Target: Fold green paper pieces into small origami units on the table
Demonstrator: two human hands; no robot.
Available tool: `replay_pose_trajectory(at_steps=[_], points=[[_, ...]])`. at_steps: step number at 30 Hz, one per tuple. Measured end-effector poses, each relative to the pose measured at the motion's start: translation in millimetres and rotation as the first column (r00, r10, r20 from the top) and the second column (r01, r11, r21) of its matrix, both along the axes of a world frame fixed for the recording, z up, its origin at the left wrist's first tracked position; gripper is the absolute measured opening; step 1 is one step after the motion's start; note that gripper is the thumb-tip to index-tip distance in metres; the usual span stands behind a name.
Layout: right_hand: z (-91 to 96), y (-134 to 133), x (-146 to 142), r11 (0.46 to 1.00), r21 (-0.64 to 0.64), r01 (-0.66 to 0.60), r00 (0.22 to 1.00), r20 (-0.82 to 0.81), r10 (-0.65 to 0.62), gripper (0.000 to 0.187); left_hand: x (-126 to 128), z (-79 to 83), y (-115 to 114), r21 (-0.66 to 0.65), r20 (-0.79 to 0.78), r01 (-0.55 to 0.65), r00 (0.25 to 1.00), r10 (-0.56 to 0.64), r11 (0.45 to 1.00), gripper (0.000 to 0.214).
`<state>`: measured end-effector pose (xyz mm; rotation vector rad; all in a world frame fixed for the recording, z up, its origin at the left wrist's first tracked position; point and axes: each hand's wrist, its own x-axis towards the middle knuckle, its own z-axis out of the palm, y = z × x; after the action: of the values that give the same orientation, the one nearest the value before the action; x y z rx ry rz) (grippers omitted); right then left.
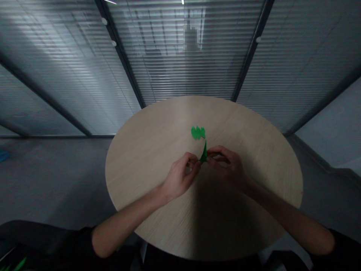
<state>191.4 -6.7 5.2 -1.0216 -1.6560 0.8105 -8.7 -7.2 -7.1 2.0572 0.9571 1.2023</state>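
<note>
Between my hands stands a dark green pointed piece [204,153], thin and folded like paper, with its tip up. My left hand [182,175] pinches its lower left side between thumb and fingers. At the right side, my right hand [227,165] is closed on the same piece, its fingertips close to the fold. Just beyond, a brighter green flat piece [198,132] with several leaf-like lobes lies on the table, touched by neither hand. The fingers partly cover the folded piece's lower edges.
The round wooden table [141,150] carries both green pieces. Behind it rise glass partitions with blinds [183,75] in dark frames. A blue object [4,155] lies on the floor at far left. Green leaf-like tips [20,264] show at the bottom left corner.
</note>
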Motion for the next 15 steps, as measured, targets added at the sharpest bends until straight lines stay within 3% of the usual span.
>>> replay_pose_trajectory(at_steps=[8, 15], points=[[-1.5, -0.1, -0.7, 0.997, -0.063, -0.035, 0.999, -0.039, 0.032, 0.017, -0.8, -1.4, 1.4, 0.037, -0.016, 0.017, 1.0, -0.017, 0.999, 0.013], [-3.9, -1.1, 0.7, 0.995, -0.064, -0.08, 0.989, -0.131, 0.072, 0.068, -1.1, 4.6, 2.4, 0.113, -0.015, -0.012, 1.0, 0.014, 0.994, 0.01]])
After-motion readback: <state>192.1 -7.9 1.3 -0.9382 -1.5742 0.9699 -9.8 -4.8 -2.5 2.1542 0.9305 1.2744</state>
